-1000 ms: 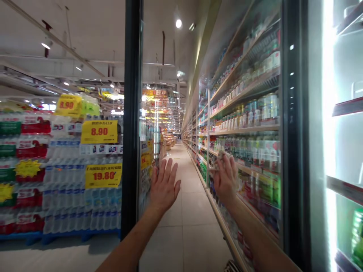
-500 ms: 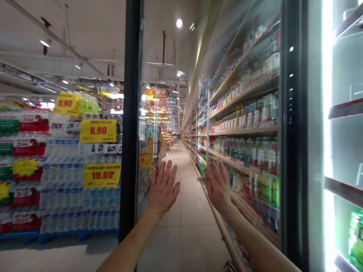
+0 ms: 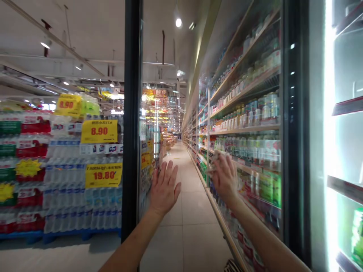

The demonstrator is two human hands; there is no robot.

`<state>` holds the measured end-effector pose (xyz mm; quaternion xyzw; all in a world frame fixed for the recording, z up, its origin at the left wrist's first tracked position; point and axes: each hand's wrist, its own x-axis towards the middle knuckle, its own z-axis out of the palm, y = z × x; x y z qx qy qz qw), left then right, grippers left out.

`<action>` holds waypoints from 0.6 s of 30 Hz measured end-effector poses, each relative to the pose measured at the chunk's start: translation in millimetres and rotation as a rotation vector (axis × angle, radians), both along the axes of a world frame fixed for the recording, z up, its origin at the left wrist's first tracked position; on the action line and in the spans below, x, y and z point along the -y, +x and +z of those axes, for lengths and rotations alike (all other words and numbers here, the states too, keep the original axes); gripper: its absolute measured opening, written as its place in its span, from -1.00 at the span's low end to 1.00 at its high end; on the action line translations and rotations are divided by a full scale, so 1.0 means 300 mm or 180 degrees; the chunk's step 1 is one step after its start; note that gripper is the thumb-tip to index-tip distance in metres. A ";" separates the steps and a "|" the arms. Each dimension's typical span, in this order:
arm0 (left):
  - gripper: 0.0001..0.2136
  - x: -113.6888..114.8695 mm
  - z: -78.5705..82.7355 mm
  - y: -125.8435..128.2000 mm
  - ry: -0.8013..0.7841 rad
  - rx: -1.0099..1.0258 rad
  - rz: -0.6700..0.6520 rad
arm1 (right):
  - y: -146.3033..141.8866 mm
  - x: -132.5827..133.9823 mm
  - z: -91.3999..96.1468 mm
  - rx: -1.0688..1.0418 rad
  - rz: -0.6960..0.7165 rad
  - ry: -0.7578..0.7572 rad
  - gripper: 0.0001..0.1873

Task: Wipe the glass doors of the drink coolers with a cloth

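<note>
A glass door with a black frame (image 3: 132, 113) stands in front of me. My left hand (image 3: 164, 189) lies flat against the pane with its fingers spread and nothing in it. Under the fingers of my right hand (image 3: 227, 183) is a crumpled, light-coloured cloth (image 3: 215, 160), pressed to the glass on the right half of the pane. Only the cloth's edges show around the fingers; the palm side of the hand is hidden.
Lit cooler shelves (image 3: 347, 107) are at the right, with a green pack (image 3: 357, 236) low down. Drink shelves (image 3: 244, 130), partly reflected, show in the glass. Bottled water packs (image 3: 62, 196) with yellow price signs (image 3: 99, 131) are stacked at the left.
My right hand has moved a little right and slightly up across the glass with the cloth. My left hand stays in nearly the same place.
</note>
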<state>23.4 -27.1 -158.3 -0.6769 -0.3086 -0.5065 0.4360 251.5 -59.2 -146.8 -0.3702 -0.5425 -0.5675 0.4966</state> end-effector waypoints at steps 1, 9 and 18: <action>-0.53 0.001 0.000 0.000 0.0000 -0.0005 0.0010 | 0.012 0.000 0.006 -0.0289 -0.0019 0.0153 -0.55; -0.53 0.000 -0.002 0.002 0.0003 0.0051 -0.0047 | 0.038 0.002 -0.003 0.0112 0.0004 -0.0122 -0.51; -0.50 -0.005 -0.008 0.003 -0.0083 0.0107 -0.0100 | 0.003 0.004 -0.021 0.0226 0.0068 -0.0239 -0.53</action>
